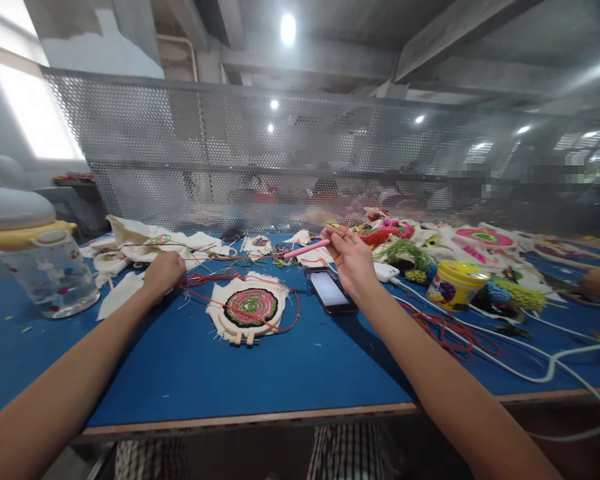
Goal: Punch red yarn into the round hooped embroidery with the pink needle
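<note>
My right hand (350, 257) holds a pink punch-needle pen (307, 249) raised above the blue table (190, 367), its tip pointing left. My left hand (164, 272) is closed in a fist on the table, pinching red yarn (205, 280) that loops around an embroidery hoop (250, 310). The hoop lies flat between my hands and carries cream cloth with a round pink, green and black yarn pattern. A phone (331, 291) with a lit screen lies just under my right hand.
A clear water jug with a yellow lid (45, 267) stands at the left. Cream cloth pieces (145, 243) pile behind my left hand. A yellow tub (455, 283), yarn bundles, finished pieces and white cables (530, 373) crowd the right. A perforated metal screen (280, 153) backs the table.
</note>
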The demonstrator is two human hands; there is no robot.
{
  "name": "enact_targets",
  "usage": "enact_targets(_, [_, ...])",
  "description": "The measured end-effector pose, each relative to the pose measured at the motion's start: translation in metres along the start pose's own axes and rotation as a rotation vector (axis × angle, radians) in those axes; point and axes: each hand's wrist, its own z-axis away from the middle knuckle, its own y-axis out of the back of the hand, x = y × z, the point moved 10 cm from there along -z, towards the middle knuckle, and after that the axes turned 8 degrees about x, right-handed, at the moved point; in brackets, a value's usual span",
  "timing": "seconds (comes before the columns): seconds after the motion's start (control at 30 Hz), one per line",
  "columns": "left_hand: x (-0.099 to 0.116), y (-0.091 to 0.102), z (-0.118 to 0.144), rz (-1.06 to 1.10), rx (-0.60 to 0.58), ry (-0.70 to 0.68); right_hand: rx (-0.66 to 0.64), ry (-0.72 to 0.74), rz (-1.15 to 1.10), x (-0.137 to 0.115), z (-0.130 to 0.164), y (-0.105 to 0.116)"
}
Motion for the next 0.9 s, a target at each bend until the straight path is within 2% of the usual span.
enact_targets(0.67, [-0.011, -0.006, 0.001, 0.014, -0.056, 0.052, 0.015, 0.026, -0.008, -0.006, -0.001, 0.001])
enact_targets(0.9, [-0.004, -0.004, 0.002, 0.033, -0.073, 0.036, -0.020, -0.001, -0.004, -0.001, -0.002, -0.001])
